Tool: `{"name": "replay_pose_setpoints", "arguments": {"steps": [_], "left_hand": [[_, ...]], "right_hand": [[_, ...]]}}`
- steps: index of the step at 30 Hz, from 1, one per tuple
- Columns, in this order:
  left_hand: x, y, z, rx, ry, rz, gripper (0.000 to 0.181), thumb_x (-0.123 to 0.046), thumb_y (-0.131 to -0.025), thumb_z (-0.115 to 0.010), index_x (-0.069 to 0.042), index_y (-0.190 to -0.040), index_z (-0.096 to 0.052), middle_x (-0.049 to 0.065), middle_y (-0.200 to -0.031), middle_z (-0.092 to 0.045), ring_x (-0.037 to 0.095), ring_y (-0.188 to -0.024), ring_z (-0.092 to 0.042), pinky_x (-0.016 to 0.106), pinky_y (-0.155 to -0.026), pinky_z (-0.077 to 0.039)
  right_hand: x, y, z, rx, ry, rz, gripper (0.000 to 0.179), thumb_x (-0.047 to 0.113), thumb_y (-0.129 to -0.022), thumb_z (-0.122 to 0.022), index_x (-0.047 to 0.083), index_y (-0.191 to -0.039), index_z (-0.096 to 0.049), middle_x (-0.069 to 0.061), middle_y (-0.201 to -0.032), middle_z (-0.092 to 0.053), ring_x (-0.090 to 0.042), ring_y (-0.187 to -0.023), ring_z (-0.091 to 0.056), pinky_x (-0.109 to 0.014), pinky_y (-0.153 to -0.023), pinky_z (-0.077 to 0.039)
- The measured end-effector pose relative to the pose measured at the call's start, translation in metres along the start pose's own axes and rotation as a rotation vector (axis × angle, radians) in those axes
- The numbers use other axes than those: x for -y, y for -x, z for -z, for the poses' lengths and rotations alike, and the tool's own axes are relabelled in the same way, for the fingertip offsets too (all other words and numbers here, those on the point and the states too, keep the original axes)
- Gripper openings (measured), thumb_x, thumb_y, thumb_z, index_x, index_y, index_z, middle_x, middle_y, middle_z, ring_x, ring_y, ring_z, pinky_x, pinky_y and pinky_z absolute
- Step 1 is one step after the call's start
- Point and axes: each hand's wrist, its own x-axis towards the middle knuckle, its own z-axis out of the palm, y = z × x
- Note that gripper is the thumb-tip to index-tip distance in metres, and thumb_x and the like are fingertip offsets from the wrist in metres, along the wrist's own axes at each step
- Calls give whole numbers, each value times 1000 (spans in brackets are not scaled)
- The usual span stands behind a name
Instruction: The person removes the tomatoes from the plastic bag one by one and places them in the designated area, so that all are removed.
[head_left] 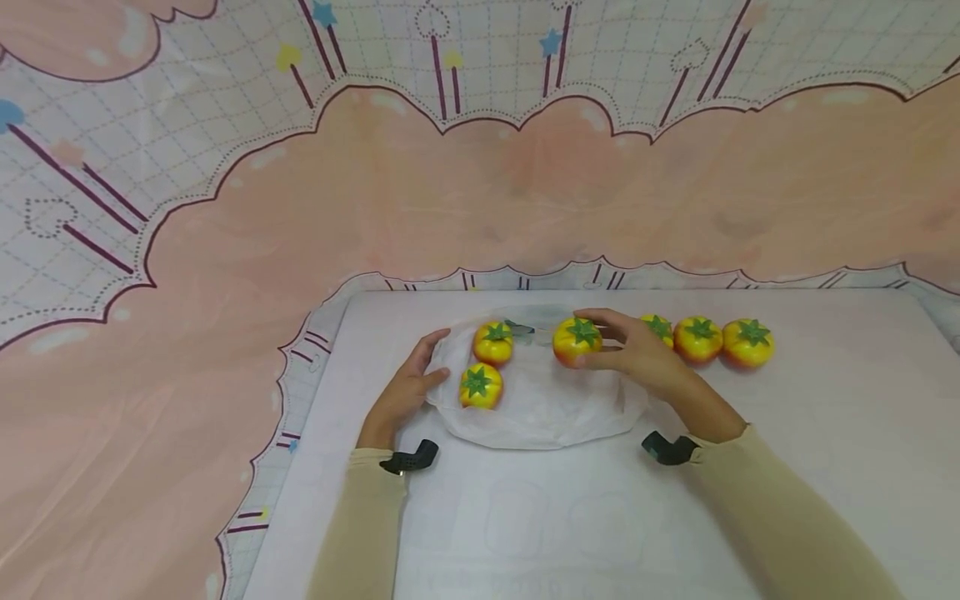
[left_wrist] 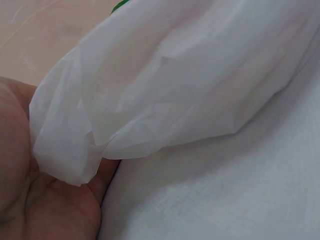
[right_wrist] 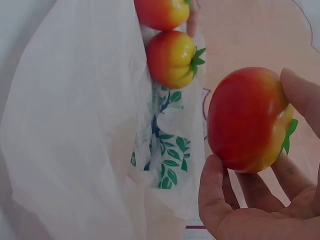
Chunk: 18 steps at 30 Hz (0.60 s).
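My right hand (head_left: 637, 346) pinches a glossy red and yellow tomato (head_left: 577, 342) with a green star-shaped top, thumb and fingers around its sides. In the right wrist view this tomato (right_wrist: 250, 120) is held beside the bag's opening. A white plastic bag (head_left: 547, 408) with a green leaf print lies spread on the table. Two tomatoes sit at the bag's left part, a rear one (head_left: 492, 343) and a front one (head_left: 481, 386). At the bag's left edge, my left hand (head_left: 411, 382) holds the plastic (left_wrist: 65, 135) between thumb and fingers.
Three more tomatoes stand in a row right of the bag; the nearest (head_left: 657, 329) is partly behind my right hand, then a middle one (head_left: 698, 340) and an end one (head_left: 747, 343). A patterned pink cloth (head_left: 480, 200) hangs behind the white table (head_left: 525, 517).
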Motion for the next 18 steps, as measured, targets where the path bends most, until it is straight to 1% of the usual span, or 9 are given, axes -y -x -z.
{"name": "replay_pose_setpoints", "arguments": {"steps": [5, 9, 14, 18], "left_hand": [[1, -1, 1, 8, 4, -10, 64, -6, -102, -53, -41, -153, -37, -13, -170, -21, 19, -157, -22, 45, -120, -37], [2, -1, 1, 4, 5, -8, 63, -6, -102, -54, -42, -152, -38, -13, -170, -21, 18, -157, -21, 45, -121, -36], [1, -1, 1, 10, 19, -10, 64, -6, -102, -53, -41, -152, -38, -13, -169, -22, 18, -156, -24, 44, -121, -37], [0, 0, 0, 4, 14, -9, 64, -5, -102, -53, -41, -152, -38, -12, -170, -22, 18, -157, -21, 45, -123, -33]], "right_hand": [[0, 6, 9, 3, 44, 7, 75, 43, -84, -83, 28, -149, -50, -2, -156, -47, -38, -147, -38, -59, -114, -43], [-1, 11, 15, 3, 50, 16, 74, 41, -84, -82, 26, -150, -50, -4, -155, -48, -39, -146, -40, -60, -115, -42], [-2, 17, 21, -7, 103, 18, 73, 41, -85, -82, 27, -150, -50, -6, -156, -46, -40, -144, -43, -58, -113, -44], [-4, 24, 27, -12, 119, 10, 73, 41, -85, -82, 27, -149, -50, -8, -157, -45, -40, -142, -45, -57, -113, -45]]}}
